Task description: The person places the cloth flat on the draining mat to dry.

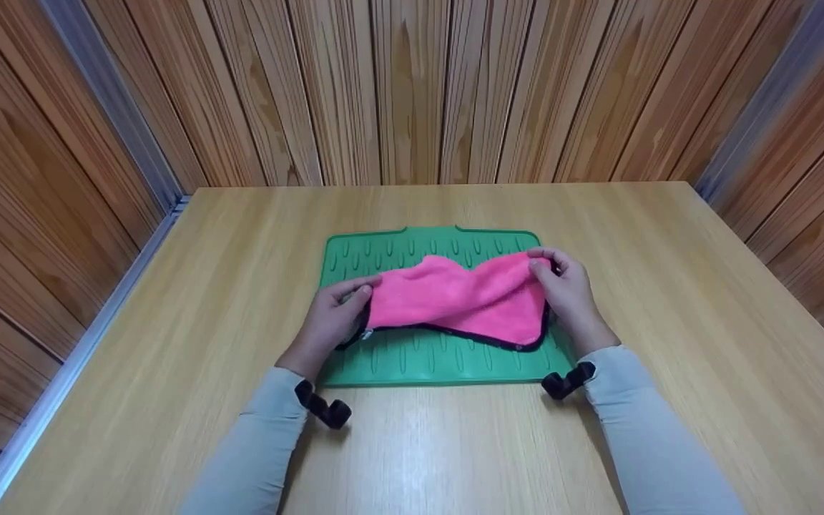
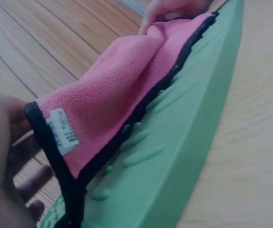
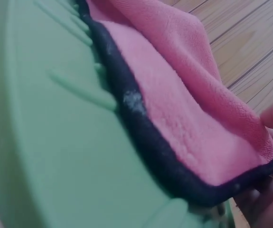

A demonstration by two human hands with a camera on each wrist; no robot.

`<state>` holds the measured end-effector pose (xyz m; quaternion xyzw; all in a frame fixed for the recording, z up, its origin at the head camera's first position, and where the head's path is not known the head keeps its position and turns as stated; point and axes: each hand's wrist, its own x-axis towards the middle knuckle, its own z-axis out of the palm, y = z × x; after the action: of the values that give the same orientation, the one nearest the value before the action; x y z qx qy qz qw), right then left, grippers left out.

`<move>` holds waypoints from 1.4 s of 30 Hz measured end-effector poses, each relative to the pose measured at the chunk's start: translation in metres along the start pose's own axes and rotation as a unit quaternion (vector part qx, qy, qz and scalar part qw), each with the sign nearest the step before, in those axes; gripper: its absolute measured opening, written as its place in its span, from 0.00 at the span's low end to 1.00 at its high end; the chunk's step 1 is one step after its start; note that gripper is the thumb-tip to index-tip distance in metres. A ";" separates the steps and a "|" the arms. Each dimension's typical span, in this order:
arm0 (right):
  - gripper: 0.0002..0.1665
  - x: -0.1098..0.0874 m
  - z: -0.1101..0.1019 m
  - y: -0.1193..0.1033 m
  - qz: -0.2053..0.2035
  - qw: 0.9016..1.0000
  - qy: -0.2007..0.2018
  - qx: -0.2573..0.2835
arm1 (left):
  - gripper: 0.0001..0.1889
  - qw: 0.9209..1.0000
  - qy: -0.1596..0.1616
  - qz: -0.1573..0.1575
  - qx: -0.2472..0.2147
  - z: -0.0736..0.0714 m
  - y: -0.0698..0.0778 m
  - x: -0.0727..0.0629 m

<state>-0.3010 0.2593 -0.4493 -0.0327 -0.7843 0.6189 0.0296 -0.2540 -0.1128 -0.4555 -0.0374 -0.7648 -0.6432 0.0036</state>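
While left grip (image 1: 333, 315) and right grip (image 1: 569, 290) pinch one pink cloth (image 1: 455, 297) | one green mat (image 1: 426, 366) lies beneath

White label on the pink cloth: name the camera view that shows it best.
The left wrist view: it shows the white label large, with printed marks, on the pink cloth. In the head view it is probably the tiny pale spot near the left hand; the right wrist view does not show it.
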 end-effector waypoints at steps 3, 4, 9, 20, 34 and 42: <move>0.25 -0.002 -0.002 -0.006 -0.012 1.000 0.014 0.018 | 0.18 0.999 0.027 0.023 -0.006 -0.004 0.002 -0.001; 0.24 -0.002 -0.002 -0.008 -0.019 0.999 0.022 0.025 | 0.18 0.999 0.035 0.030 -0.002 -0.006 0.002 -0.001; 0.19 -0.006 -0.002 -0.017 -0.059 0.995 0.065 0.055 | 0.20 0.997 0.053 0.043 -0.022 -0.014 0.005 -0.003; 0.28 -0.004 0.000 -0.017 -0.050 0.999 -0.009 0.017 | 0.22 0.998 0.062 0.020 0.002 -0.016 0.003 0.000; 0.40 0.001 -0.006 0.004 -0.011 0.993 -0.095 -0.070 | 0.41 0.994 -0.025 -0.046 0.099 -0.013 -0.008 0.002; 0.42 -0.008 -0.008 0.005 -0.012 0.988 -0.124 -0.087 | 0.41 0.995 -0.038 -0.062 0.065 -0.016 -0.002 0.001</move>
<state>-0.2919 0.2675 -0.4519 0.0512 -0.8330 0.5473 -0.0634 -0.2559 -0.1289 -0.4550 -0.0137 -0.8055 -0.5891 -0.0631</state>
